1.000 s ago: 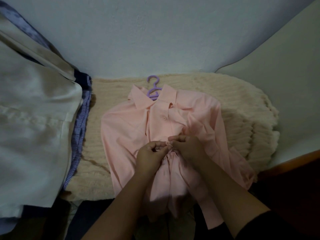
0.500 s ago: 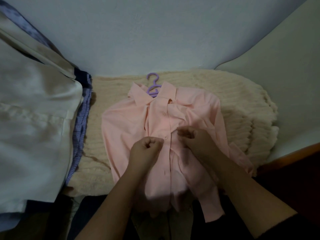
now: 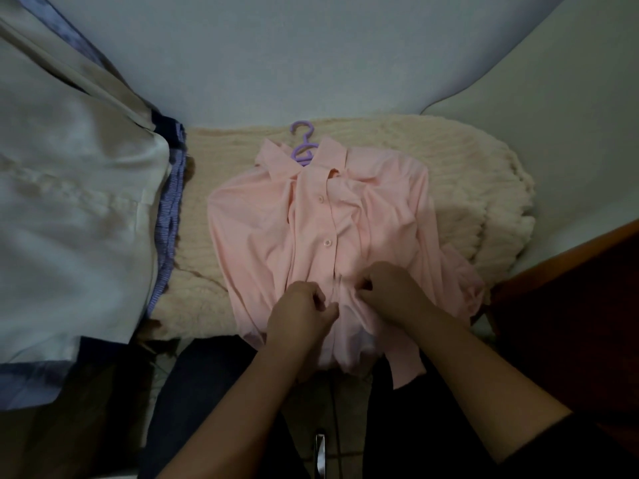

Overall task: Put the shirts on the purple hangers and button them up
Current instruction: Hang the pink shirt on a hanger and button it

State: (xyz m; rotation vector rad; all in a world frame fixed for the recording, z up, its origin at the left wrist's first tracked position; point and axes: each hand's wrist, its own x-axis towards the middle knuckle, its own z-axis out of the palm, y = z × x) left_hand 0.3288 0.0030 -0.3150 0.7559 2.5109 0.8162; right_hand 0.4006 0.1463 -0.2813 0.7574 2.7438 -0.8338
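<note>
Pink shirt (image 3: 345, 236) on hanger (image 3: 303, 144) | placket ran 12-to-6 | left hand (image 3: 299, 314), right hand (image 3: 390, 292) pinched placket, 6 o'clock of fastened buttons

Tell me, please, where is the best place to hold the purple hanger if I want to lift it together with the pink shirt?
Probably grip the purple hanger by its hook and neck, coming from the wall side, above the collar. Only that part sticks out of the pink shirt; the arms are hidden inside the shoulders. Both hands are busy at the lower placket now.
</note>
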